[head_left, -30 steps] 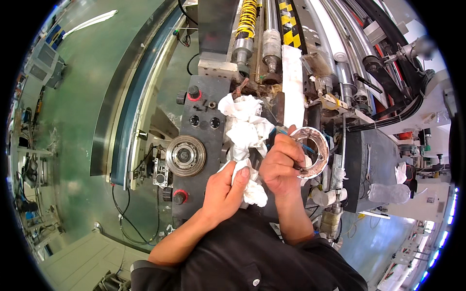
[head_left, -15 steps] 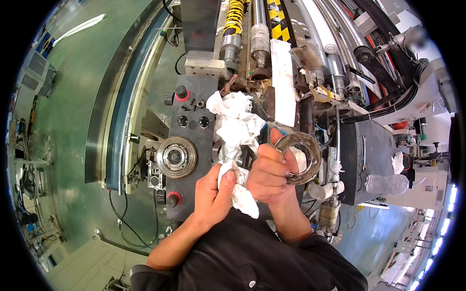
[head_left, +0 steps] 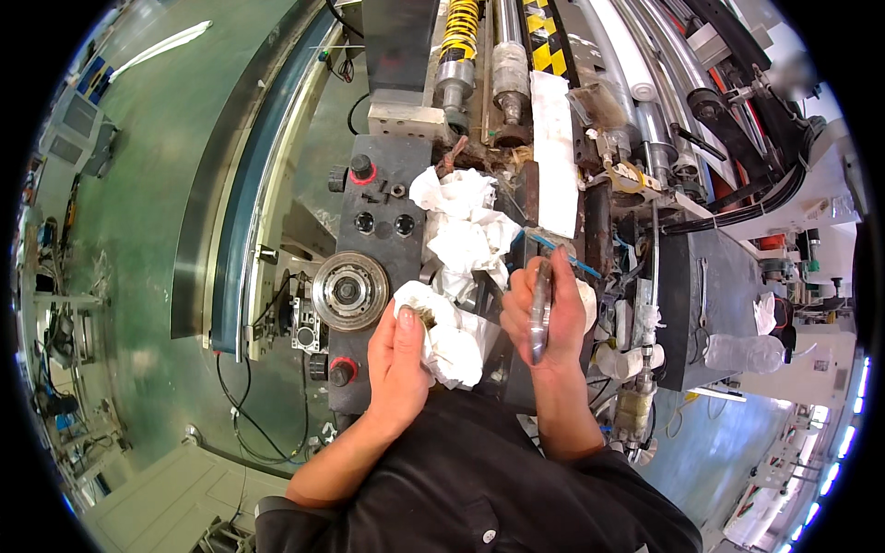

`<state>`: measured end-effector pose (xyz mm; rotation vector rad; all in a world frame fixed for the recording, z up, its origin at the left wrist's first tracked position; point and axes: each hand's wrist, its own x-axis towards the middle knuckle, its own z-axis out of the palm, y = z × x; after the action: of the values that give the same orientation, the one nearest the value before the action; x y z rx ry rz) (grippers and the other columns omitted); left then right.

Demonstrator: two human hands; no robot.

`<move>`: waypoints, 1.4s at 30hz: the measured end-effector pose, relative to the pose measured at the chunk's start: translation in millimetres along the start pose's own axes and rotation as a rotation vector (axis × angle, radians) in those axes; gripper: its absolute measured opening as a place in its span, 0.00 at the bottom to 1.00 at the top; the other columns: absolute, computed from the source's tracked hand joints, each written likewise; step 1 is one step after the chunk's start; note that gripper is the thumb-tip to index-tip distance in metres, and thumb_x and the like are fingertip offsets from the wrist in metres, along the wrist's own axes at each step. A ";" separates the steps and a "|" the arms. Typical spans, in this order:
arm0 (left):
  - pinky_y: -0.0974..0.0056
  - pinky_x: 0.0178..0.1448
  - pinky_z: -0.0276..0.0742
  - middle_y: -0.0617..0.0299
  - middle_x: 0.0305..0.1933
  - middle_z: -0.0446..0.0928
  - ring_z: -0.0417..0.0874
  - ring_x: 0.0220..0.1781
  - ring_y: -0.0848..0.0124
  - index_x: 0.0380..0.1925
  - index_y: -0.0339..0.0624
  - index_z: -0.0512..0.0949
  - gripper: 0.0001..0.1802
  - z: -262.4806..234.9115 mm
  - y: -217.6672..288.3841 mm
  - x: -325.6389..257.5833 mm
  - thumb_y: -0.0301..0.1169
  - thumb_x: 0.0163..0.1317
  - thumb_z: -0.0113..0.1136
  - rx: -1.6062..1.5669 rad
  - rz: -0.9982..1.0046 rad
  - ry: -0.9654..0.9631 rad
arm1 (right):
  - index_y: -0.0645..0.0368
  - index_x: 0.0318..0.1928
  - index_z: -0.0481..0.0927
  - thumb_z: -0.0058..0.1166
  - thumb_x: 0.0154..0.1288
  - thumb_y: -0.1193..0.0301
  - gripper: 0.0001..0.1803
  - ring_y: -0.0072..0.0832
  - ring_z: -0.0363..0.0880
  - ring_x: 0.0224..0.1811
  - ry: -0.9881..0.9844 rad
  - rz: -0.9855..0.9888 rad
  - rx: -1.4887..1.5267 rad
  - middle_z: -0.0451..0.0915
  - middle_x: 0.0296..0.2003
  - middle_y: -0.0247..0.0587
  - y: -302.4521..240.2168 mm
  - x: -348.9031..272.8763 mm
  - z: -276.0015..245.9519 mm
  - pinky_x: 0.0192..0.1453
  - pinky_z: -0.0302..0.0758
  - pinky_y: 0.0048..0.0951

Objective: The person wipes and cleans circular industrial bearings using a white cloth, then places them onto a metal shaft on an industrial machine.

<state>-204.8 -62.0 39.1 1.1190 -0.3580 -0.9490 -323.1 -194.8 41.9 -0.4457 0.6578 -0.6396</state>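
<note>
My left hand (head_left: 398, 364) is closed around a crumpled white rag (head_left: 449, 343), thumb lying along its near-left side, with the wad bulging out to the right of my palm. There is a small dark smudge on the rag just beside my thumb tip. My right hand (head_left: 551, 318) is wrapped around a metal ring (head_left: 540, 309), which I hold edge-on so it shows as a thin, shiny vertical band between my fingers and palm. The two hands sit close together, the rag just left of the ring, not quite touching it as far as I can tell.

Just beyond my hands, more crumpled white rags (head_left: 466, 221) are heaped on the dark machine block (head_left: 380, 198). Left of my left hand, a round bearing (head_left: 348, 290) with a bright outer race sits in the face of that block, and a red-collared knob (head_left: 340, 371) lies near it, with another (head_left: 360, 169) at the far left corner. Farther off, a yellow coil spring (head_left: 461, 18) and steel rollers (head_left: 508, 64) run away from me, and a white strip of cloth (head_left: 555, 152) hangs down to the right of the rag heap. A clear plastic bottle (head_left: 743, 351) lies on the grey cabinet (head_left: 714, 276) at the right.
</note>
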 end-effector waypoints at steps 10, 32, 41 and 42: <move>0.59 0.64 0.63 0.51 0.56 0.71 0.72 0.58 0.61 0.59 0.30 0.60 0.36 -19.0 -7.4 -3.2 0.54 0.66 0.37 -0.273 -0.022 -0.192 | 0.52 0.36 0.71 0.42 0.69 0.49 0.19 0.18 0.55 0.10 0.280 -0.122 -0.079 0.60 0.13 0.27 -4.4 -10.1 13.6 0.13 0.52 0.21; 0.69 0.54 0.71 0.61 0.49 0.75 0.76 0.49 0.76 0.55 0.33 0.68 0.19 -9.4 -6.7 0.4 0.20 0.63 0.51 -0.082 -0.084 -0.172 | 0.57 0.33 0.63 0.34 0.74 0.56 0.18 0.19 0.59 0.25 0.022 -0.497 -0.338 0.63 0.26 0.32 24.1 -16.1 12.2 0.30 0.60 0.22; 0.67 0.50 0.76 0.58 0.45 0.78 0.79 0.46 0.73 0.50 0.34 0.72 0.14 -20.8 -13.4 4.9 0.25 0.64 0.52 -0.256 -0.249 -0.014 | 0.57 0.35 0.77 0.67 0.48 0.73 0.13 0.26 0.74 0.34 -0.261 -0.950 -1.357 0.77 0.33 0.33 9.7 -28.1 8.5 0.36 0.71 0.23; 0.67 0.48 0.76 0.58 0.45 0.78 0.80 0.45 0.73 0.50 0.34 0.72 0.15 -21.8 -15.3 6.0 0.25 0.63 0.52 -0.278 -0.231 0.025 | 0.51 0.29 0.81 0.69 0.37 0.74 0.14 0.28 0.75 0.36 -0.299 -1.033 -1.486 0.80 0.35 0.27 6.2 -28.3 9.8 0.33 0.73 0.25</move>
<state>-193.7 -55.4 15.1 0.9280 -0.0720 -1.1490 -331.3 -169.7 57.3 -2.3160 0.4781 -0.9196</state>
